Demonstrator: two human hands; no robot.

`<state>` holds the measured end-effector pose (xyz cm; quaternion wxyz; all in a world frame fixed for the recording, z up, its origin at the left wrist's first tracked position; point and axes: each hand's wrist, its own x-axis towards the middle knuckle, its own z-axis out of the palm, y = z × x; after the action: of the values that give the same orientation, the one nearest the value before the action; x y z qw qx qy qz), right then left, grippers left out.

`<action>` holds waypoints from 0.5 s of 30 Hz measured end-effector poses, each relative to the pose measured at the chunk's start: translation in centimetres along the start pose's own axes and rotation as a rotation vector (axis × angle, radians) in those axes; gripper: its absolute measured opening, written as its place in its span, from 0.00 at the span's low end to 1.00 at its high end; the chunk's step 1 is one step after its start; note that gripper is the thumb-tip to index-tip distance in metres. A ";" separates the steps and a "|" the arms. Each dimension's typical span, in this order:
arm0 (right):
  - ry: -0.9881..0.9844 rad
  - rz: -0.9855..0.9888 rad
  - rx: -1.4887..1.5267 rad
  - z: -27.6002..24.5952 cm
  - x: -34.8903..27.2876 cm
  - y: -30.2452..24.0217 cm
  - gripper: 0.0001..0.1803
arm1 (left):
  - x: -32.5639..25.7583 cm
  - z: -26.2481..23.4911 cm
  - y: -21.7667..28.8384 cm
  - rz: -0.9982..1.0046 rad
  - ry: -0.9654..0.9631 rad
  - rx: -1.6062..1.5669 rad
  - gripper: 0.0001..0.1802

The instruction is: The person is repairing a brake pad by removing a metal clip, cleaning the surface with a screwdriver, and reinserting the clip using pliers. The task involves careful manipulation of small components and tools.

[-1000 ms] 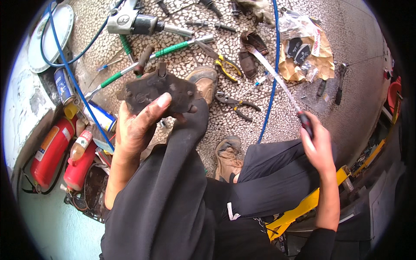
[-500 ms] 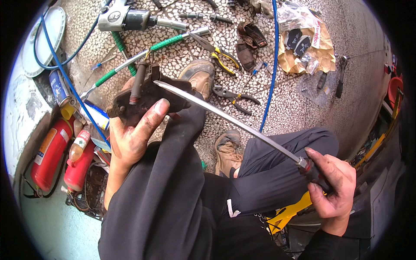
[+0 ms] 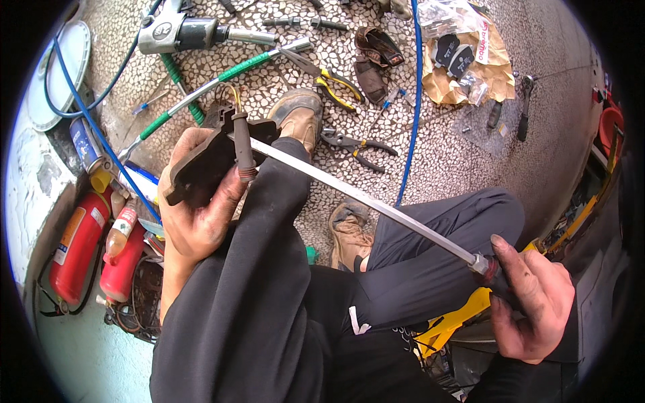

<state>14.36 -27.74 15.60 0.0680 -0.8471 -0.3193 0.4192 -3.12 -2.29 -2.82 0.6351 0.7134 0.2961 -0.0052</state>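
Note:
My left hand [image 3: 198,215] grips a dark, greasy metal part [image 3: 213,156] with a short pin and thin wires on it, held above my left knee. My right hand [image 3: 534,302] is closed on the handle of a long screwdriver [image 3: 366,199]. Its silver shaft runs up and left across my lap, and its tip touches the part near the pin. I sit with dark trousers and brown boots [image 3: 299,114] over a pebbled floor.
On the floor lie pliers with yellow grips [image 3: 332,80], dark pliers [image 3: 356,144], a grey power tool [image 3: 181,30], green-handled rods [image 3: 222,80], a blue hose [image 3: 416,101] and brown paper with parts [image 3: 470,60]. Red extinguishers [image 3: 77,248] and spray cans stand at the left.
My left hand turned the part and brought it closer. My right hand swung the screwdriver down from the floor side and set its tip against the part.

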 end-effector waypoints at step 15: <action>-0.101 -0.006 0.398 2.7 -0.7 0.0 0.32 | 0.2 -0.2 -0.2 0.119 -0.078 0.126 0.12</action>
<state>12.01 -28.57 14.35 0.2192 -0.7939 -0.2359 0.5159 -3.12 -2.00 -3.06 0.5991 0.7675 0.2276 -0.0139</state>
